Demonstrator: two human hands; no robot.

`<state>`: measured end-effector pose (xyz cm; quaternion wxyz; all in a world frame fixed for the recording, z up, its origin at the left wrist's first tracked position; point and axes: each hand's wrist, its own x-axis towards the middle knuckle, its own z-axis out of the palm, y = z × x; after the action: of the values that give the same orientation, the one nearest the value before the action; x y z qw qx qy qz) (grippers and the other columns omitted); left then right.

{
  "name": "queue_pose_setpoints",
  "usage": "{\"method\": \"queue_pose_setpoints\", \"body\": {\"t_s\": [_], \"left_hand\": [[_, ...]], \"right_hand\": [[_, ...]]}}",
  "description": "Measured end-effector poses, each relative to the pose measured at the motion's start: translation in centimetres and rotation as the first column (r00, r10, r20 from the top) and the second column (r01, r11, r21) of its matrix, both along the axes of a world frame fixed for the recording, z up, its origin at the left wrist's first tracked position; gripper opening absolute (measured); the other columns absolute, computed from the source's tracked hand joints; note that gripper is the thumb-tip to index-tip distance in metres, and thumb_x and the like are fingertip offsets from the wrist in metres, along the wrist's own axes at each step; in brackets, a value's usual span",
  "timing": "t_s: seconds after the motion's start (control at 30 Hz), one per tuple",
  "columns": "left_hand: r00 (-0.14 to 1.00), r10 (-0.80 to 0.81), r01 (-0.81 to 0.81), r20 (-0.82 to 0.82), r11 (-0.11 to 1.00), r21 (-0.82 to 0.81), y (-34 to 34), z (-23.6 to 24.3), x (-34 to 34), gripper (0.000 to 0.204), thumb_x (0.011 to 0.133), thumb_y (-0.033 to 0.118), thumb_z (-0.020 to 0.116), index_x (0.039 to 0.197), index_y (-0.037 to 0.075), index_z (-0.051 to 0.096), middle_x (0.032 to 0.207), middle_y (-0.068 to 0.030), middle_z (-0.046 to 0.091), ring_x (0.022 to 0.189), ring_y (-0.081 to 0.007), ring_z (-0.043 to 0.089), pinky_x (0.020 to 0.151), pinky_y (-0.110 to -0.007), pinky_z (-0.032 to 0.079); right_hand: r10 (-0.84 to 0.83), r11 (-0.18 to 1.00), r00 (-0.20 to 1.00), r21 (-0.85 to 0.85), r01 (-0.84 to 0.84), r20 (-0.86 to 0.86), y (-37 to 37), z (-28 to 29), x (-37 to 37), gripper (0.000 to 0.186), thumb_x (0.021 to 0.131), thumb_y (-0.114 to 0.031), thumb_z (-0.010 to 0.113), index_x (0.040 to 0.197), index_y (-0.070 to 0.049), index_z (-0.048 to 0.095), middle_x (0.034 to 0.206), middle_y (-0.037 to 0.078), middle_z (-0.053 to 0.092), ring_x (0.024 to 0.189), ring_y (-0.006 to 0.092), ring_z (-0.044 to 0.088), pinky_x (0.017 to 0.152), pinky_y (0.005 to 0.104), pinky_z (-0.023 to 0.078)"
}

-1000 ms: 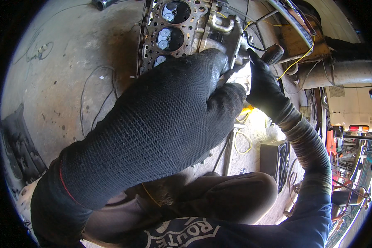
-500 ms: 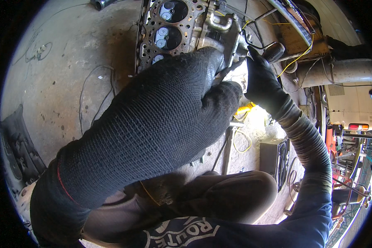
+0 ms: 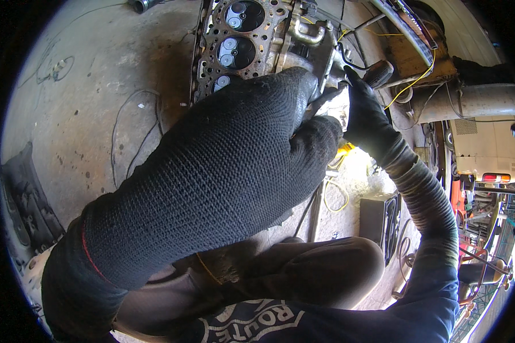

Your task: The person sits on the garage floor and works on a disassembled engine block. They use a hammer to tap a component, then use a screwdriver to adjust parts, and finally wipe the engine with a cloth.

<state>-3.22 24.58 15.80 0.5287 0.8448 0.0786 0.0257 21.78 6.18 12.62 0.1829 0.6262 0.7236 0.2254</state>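
Observation:
My left hand [image 3: 229, 148], in a black knit glove, reaches across the middle of the view. Its fingers are closed at the side of an engine cylinder head [image 3: 210, 66] with round dark chambers, each holding paired pale discs. A dark, narrow piece [image 3: 328, 96] shows between my two hands; its kind is hidden. My right hand [image 3: 369, 117], also black-gloved, is bent in toward the same spot, one finger pointing up along the metal pipework [image 3: 309, 34]. Its other fingers are closed and mostly hidden. A dark rounded handle [image 3: 379, 74] lies just beyond that finger.
Bright light falls on the floor beside a yellow lamp-like thing [image 3: 344, 151]. A dark box [image 3: 379, 220] stands right of my bent knee [image 3: 349, 257]. Thin cables [image 3: 154, 114] lie on the concrete at left. A thick pipe [image 3: 469, 102] and a wooden block [image 3: 426, 63] are at right.
My left hand has shifted slightly to the right and a little down. The cylinder head appears slightly further right in view. My right hand has hardly moved.

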Motion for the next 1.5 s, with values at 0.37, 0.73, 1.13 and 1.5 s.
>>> {"method": "queue_pose_setpoints", "body": {"t_s": [0.37, 0.73, 1.13, 1.5], "left_hand": [[0.996, -0.064, 0.063, -0.069, 0.998, -0.008, 0.1, 0.5, 0.4, 0.052, 0.111, 0.031, 0.062, 0.147, -0.006, 0.054, 0.119, -0.0288, 0.072, 0.101, -0.0301, 0.077, 0.087, -0.043, 0.064], [1.000, 0.004, -0.005, -0.018, 0.999, -0.047, -0.2, 0.1, 0.0, 0.050, 0.111, 0.029, 0.061, 0.147, -0.005, 0.054, 0.119, -0.0266, 0.073, 0.101, -0.0281, 0.077, 0.087, -0.040, 0.064], [0.998, -0.036, 0.033, -0.058, 0.998, -0.057, 0.0, 0.1, 0.1, 0.046, 0.112, 0.029, 0.060, 0.145, -0.004, 0.056, 0.113, -0.0237, 0.073, 0.094, -0.0253, 0.076, 0.083, -0.039, 0.063], [0.999, 0.007, -0.008, -0.031, 0.998, -0.058, -0.1, 0.4, -0.1, 0.043, 0.112, 0.028, 0.061, 0.140, -0.004, 0.058, 0.091, -0.0137, 0.069, 0.075, -0.0165, 0.066, 0.067, -0.035, 0.056]], "right_hand": [[-0.077, 0.997, 0.995, -0.009, 0.076, -0.065, -0.2, 0.0, 0.1, 0.007, 0.073, -0.011, 0.075, 0.076, -0.018, 0.075, 0.085, 0.005, 0.065, 0.097, 0.0246, 0.066, 0.116, 0.0477, 0.043], [0.012, 0.999, 0.999, 0.050, -0.010, -0.033, 0.1, 0.1, 0.2, 0.006, 0.072, -0.013, 0.076, 0.075, -0.018, 0.077, 0.084, 0.004, 0.067, 0.096, 0.0242, 0.067, 0.115, 0.0472, 0.044], [0.014, 1.000, 0.999, 0.000, -0.014, 0.030, 0.7, -0.1, 0.8, 0.007, 0.071, -0.016, 0.075, 0.075, -0.018, 0.079, 0.089, 0.003, 0.074, 0.103, 0.0236, 0.068, 0.116, 0.0457, 0.042], [0.038, 0.995, 0.880, 0.097, 0.009, -0.473, 1.0, -2.3, 3.1, 0.096, 0.074, 0.015, 0.062, 0.164, -0.005, 0.036, 0.156, 0.026, 0.053, 0.150, 0.0396, 0.046, 0.126, 0.0461, 0.036]]}}
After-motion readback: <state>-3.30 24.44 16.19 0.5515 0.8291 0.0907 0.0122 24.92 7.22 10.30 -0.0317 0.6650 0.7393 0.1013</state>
